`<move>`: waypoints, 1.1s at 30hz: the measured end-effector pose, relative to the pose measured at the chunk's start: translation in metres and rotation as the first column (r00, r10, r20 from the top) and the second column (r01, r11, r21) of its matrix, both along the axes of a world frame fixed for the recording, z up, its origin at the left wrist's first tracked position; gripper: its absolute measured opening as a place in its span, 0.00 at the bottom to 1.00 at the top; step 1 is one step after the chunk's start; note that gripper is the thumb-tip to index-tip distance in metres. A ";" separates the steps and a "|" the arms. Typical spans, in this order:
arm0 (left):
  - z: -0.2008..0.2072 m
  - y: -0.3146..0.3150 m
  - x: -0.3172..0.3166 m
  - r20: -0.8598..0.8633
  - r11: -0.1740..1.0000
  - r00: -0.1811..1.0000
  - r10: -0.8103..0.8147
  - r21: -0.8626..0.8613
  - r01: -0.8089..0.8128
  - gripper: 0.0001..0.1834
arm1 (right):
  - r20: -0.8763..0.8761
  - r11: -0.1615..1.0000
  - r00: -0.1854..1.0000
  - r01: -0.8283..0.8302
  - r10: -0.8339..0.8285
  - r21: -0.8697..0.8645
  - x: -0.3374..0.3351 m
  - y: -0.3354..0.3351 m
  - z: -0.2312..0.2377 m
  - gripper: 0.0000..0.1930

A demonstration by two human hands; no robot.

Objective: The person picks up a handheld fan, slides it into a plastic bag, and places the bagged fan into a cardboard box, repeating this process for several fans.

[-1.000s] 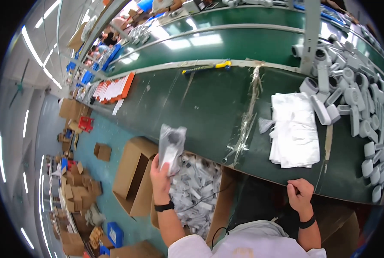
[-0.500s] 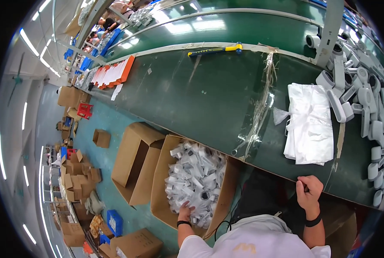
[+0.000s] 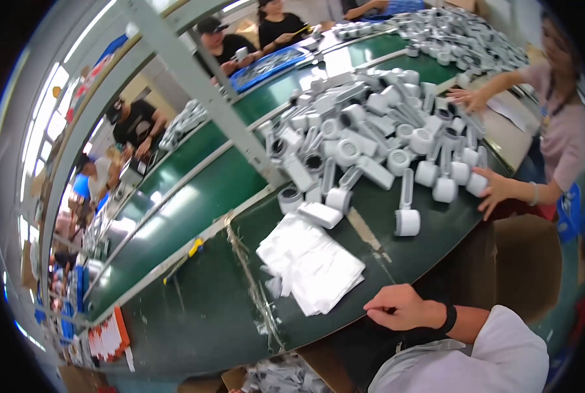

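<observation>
My right hand [image 3: 397,307] is at the near edge of the green worktable [image 3: 207,314], fingers curled together and nothing visible in them. A black band circles its wrist. Just beyond it lies a stack of flat white plastic bags [image 3: 315,265]. Past the bags spreads a big heap of grey-white plastic parts [image 3: 371,128] with round heads and long handles. One such part [image 3: 407,221] lies apart from the heap, nearer to me. My left hand is out of the picture. A cardboard box of bagged parts [image 3: 286,376] shows at the lower edge.
At the right, a co-worker's hands [image 3: 468,99] reach to the heap, one at its near end. A metal post [image 3: 207,98] rises behind the table. A hammer-like yellow tool [image 3: 194,247] and an orange tray of papers [image 3: 109,335] lie to the left. Other people sit farther back.
The view has swung to the right, bringing the heap and the co-worker into sight. My left hand, earlier in the box of bagged parts, has gone from view. My right hand stays curled.
</observation>
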State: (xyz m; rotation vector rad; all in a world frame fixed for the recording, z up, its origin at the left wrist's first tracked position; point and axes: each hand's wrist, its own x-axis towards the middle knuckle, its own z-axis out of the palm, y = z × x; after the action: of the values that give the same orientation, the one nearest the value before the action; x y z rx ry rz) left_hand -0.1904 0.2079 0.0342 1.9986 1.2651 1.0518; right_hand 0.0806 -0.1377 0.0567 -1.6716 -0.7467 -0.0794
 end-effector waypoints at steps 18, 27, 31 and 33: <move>0.054 -0.148 0.266 -0.480 0.395 0.483 -0.732 0.280 0.875 0.14 | 0.685 0.624 0.712 0.467 0.156 -0.627 0.140 -0.017 0.030 0.13; 0.037 -0.137 0.271 -0.555 0.455 0.482 -0.678 0.198 0.868 0.11 | 0.648 0.527 0.712 0.454 0.271 -0.719 0.156 -0.001 0.023 0.12; 0.048 -0.144 0.267 -0.476 0.448 0.528 -0.703 0.279 0.849 0.07 | 0.610 0.722 0.788 0.373 0.086 -0.583 0.155 -0.017 0.046 0.13; 0.046 -0.144 0.267 -0.489 0.419 0.500 -0.715 0.274 0.866 0.06 | 0.543 0.908 0.835 0.294 -0.092 -0.299 0.152 -0.028 0.057 0.14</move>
State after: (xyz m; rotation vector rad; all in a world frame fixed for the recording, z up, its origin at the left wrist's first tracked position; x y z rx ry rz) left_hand 0.0762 0.0638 0.0804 2.7704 -0.0624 0.5746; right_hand 0.2327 -0.1652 0.1141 -2.1243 -1.0364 -0.5923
